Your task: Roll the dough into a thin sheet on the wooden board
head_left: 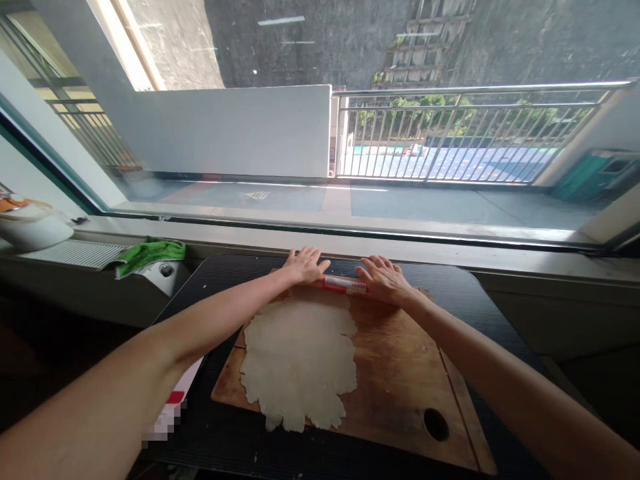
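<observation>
A large thin sheet of dough with a ragged edge lies on the left part of a wooden cutting board, its near edge hanging past the board. Across the board's far end is a rolling pin with a red and white label, at the dough's far edge. My left hand rests palm down on the pin's left part, fingers stretched forward. On its right part lies my right hand, open, with fingers spread. The palms hide both ends of the pin.
The board lies on a black table against a window ledge. A green cloth and a white pot are at the left. Pink and white packaging, partly blurred out, sits by my left forearm. A railing stands outside.
</observation>
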A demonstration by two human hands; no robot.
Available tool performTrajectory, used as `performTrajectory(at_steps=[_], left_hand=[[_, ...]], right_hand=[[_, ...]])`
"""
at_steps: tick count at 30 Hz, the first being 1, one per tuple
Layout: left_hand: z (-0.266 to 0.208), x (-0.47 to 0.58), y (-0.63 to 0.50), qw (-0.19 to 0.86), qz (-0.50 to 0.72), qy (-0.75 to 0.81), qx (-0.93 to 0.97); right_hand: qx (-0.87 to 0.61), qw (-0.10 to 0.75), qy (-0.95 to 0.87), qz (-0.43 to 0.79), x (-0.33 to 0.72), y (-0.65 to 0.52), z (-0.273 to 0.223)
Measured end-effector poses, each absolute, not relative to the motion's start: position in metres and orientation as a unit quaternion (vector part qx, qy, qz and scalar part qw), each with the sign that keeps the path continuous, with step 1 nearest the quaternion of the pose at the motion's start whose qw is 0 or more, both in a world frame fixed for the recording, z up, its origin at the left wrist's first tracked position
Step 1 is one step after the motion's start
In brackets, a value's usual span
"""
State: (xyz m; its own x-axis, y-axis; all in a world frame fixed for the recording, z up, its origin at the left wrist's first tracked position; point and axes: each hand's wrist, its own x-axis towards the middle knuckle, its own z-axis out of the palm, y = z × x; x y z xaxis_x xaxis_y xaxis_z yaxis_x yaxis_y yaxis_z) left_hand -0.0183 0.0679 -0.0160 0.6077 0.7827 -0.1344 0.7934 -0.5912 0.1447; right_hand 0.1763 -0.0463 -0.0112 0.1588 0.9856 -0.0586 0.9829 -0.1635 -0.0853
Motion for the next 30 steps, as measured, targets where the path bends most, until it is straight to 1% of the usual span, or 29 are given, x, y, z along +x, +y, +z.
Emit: performTrajectory(at_steps=[3,6,10,14,17,20,22,27,30], left_hand=[[-0.026,-0.043,0.048,0.09,-0.033,0.384,0.918],[-0.032,-0.057,0.036,0.077,-0.015,0.357,0.931],[-0.024,-0.031,0.059,0.061,0.005,0.405,0.912],[-0.016,-0.012,0.076,0.073,0.008,0.451,0.889],[-0.023,-0.033,0.058,0.083,-0.002,0.416,0.905],[-0.032,-0.059,0.036,0.068,0.001,0.366,0.928],[-0.033,-0.061,0.034,0.06,0.005,0.361,0.931],[-0.02,-0.022,0.068,0.058,0.022,0.432,0.9],[-0.016,-0.019,0.071,0.071,0.006,0.442,0.894]], right_hand=[[-0.712,0.011,-0.701,0.039,0.166,-0.079,-0.017],[-0.688,0.027,-0.725,0.013,0.16,-0.098,-0.021],[-0.733,0.037,-0.679,-0.005,0.169,-0.065,-0.017],[-0.77,0.031,-0.637,0.019,0.175,-0.039,-0.011],[-0.738,0.021,-0.674,0.024,0.165,-0.066,-0.015],[-0.683,0.026,-0.73,0.018,0.154,-0.1,-0.02],[-0.675,0.028,-0.737,0.01,0.153,-0.103,-0.021],[-0.751,0.019,-0.66,0.027,0.17,-0.051,-0.013],[-0.76,0.014,-0.648,0.048,0.172,-0.045,-0.011]])
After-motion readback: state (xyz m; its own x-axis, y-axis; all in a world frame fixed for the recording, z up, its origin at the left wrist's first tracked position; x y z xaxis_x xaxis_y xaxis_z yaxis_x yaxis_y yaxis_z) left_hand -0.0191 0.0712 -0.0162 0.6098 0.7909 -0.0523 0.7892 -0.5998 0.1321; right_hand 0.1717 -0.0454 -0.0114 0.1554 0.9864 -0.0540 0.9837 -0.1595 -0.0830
